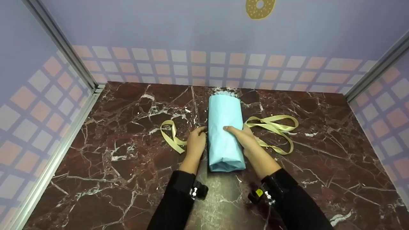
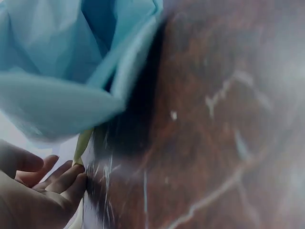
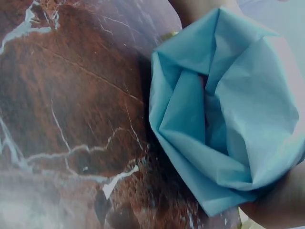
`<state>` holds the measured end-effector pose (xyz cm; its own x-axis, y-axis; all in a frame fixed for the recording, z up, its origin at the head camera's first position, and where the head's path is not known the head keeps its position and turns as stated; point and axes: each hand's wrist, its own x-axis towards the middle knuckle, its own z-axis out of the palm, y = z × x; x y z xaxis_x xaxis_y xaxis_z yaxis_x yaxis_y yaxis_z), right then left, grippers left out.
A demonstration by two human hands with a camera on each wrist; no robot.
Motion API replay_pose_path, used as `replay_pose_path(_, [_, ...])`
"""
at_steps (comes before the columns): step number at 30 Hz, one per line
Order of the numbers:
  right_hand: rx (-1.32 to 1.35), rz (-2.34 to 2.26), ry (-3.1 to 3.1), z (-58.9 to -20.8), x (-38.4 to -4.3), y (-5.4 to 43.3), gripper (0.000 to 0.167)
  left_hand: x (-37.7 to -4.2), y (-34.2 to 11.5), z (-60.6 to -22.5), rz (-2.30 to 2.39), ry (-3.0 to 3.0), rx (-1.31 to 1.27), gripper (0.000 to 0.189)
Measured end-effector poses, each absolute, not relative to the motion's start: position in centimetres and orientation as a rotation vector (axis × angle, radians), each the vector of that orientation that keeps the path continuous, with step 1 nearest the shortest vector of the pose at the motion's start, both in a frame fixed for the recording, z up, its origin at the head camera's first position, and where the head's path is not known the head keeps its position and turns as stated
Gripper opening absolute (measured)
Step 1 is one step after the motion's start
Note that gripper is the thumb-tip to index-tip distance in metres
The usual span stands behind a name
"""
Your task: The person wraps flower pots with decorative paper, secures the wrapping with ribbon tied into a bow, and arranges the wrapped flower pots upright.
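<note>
A long bundle in light blue wrapping paper lies on the marble-patterned surface, a ruffled pale end pointing away from me. Its near end shows folded, crumpled paper in the right wrist view. My right hand grips the bundle's right side, thumb on top; its other fingers are mostly hidden. Against the left side, my left hand has curled fingers that hold a yellow ribbon coming from beneath the bundle. One ribbon tail loops out left, and a longer looped length lies right.
A lilac back wall with a pink and white checked band borders the surface. Similar panels stand on the left and right, with metal strips in the corners. Black sleeves and wrist cameras cover my forearms.
</note>
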<state>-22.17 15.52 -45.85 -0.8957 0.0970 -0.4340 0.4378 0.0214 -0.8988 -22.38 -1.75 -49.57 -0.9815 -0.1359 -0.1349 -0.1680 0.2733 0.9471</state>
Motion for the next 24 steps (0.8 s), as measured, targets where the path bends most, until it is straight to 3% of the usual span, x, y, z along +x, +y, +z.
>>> replay_pose_path(8, [0.567, -1.827, 2.2, -45.3, -22.3, 15.3, 0.081, -22.0, -1.0, -49.8, 2.19, 2.256, -0.474, 0.034])
replay_pose_path(17, [0.547, -1.797, 2.188, -45.3, -22.5, 15.7, 0.082, -22.3, -0.3, -49.7, 2.803, 1.411, -0.715, 0.032])
replay_pose_path(24, [0.532, -1.834, 2.162, -45.3, -22.4, 16.1, 0.081, -22.2, -1.6, -49.1, 2.655, 1.776, -0.729, 0.026])
